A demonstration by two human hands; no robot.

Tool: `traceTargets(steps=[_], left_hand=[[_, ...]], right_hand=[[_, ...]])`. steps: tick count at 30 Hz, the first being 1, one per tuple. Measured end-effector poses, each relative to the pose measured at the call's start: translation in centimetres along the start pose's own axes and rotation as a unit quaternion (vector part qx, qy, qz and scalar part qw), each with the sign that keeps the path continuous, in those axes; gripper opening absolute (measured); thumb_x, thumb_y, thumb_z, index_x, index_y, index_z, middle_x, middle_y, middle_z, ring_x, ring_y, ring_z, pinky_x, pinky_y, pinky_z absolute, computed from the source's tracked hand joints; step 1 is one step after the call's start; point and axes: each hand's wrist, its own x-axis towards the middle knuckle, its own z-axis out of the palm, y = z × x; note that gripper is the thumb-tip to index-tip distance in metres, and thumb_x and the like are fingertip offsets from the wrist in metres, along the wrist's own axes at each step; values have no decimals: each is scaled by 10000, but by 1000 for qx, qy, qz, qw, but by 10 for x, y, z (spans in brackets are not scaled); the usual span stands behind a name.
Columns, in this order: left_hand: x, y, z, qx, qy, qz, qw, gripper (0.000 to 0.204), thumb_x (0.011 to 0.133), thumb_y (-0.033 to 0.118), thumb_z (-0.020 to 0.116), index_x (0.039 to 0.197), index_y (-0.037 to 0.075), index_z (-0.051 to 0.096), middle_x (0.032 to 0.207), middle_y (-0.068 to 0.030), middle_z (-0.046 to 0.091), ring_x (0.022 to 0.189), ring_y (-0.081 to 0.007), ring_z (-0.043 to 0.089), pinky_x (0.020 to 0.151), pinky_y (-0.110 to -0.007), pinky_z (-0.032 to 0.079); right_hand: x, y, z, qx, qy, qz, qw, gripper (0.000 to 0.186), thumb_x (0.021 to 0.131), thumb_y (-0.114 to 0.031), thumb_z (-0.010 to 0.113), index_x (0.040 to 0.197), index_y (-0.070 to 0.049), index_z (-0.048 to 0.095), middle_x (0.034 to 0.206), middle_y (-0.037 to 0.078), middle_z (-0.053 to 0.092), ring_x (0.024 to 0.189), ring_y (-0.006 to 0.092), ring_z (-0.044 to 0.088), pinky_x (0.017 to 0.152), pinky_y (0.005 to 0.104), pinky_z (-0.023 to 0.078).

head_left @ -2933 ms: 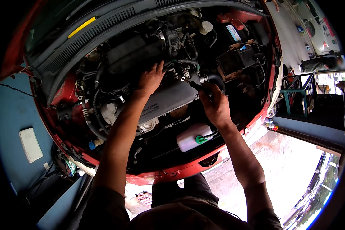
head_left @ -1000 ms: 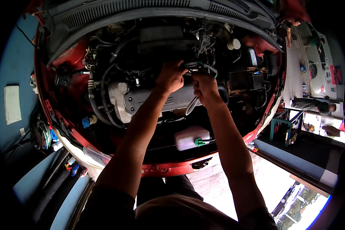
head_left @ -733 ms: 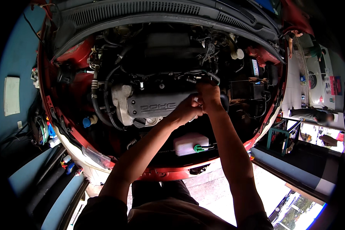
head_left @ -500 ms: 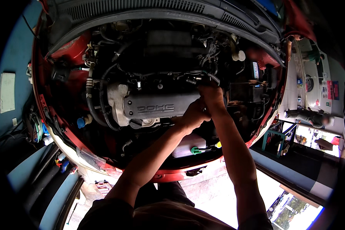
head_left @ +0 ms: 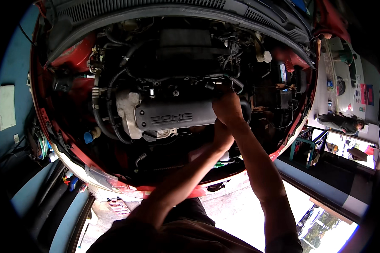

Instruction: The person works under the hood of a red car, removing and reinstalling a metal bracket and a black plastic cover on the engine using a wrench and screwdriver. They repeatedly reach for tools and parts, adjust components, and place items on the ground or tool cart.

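Note:
Below me is an engine bay in a red car. My right hand (head_left: 227, 107) is closed at the right end of the black engine cover (head_left: 171, 110), near a hose junction; what it grips is hidden. My left hand (head_left: 223, 135) reaches in from below, just under the right one, its fingers hidden behind it. A small metal cylinder (head_left: 151, 91) stands above the cover, left of my hands. A pale reservoir with a green cap (head_left: 217, 164) lies beneath my left forearm, partly hidden by it.
The battery (head_left: 283, 76) and red front rim (head_left: 78, 162) border the bay. A blue wall (head_left: 10, 71) is at left. At right are a teal metal frame (head_left: 302, 149), a white vehicle (head_left: 346, 76), people (head_left: 340, 123) and a person's arm (head_left: 321, 46). Tools (head_left: 118, 205) lie on the floor.
Both hands have moved from the top of the engine toward the cover's right end. My left hand has come down and right, beneath my right hand, and the tool seen earlier is now hidden.

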Motion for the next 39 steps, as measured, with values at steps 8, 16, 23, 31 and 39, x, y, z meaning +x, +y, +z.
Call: traceTargets(steps=[8, 16, 23, 31, 39], left_hand=[[12, -14, -18, 404, -122, -1, 907, 311, 916, 163, 691, 1176, 42, 572, 1053, -80, 648, 1021, -178, 637, 838, -380, 517], [59, 133, -83, 760, 8, 408, 505, 378, 781, 188, 687, 1136, 65, 653, 1036, -106, 676, 919, -289, 648, 868, -448, 492], [115, 116, -72, 826, -135, 417, 353, 256, 823, 243, 714, 1050, 129, 741, 1364, -80, 560, 1288, -314, 471, 1099, -503, 358], [146, 118, -73, 822, -180, 307, 445, 273, 806, 372, 757, 856, 104, 762, 1217, -106, 613, 1168, -331, 548, 993, -475, 448], [138, 97, -56, 873, -109, 348, 325, 232, 759, 281, 731, 938, 139, 772, 1386, -70, 550, 1245, -274, 496, 1055, -549, 350]], right_hand=[[9, -5, -36, -78, -102, 45, 991, 441, 943, -465, 597, 1163, -91, 676, 1044, 236, 708, 1015, 440, 668, 873, 512, 548], [1, 13, -41, -126, 69, -115, 983, 247, 904, -254, 653, 1065, -98, 550, 958, 145, 699, 877, 379, 688, 762, 504, 547], [3, 7, -39, -136, 38, 38, 989, 382, 970, -425, 542, 1110, -71, 573, 858, 218, 726, 830, 436, 707, 758, 517, 560], [-5, 19, -41, -38, 79, -43, 995, 367, 918, -420, 651, 1118, -115, 614, 828, 171, 726, 806, 400, 703, 734, 509, 552], [-4, 13, -28, -66, 102, -85, 989, 259, 919, -329, 646, 1030, -97, 612, 824, 170, 716, 736, 407, 692, 688, 525, 550]])
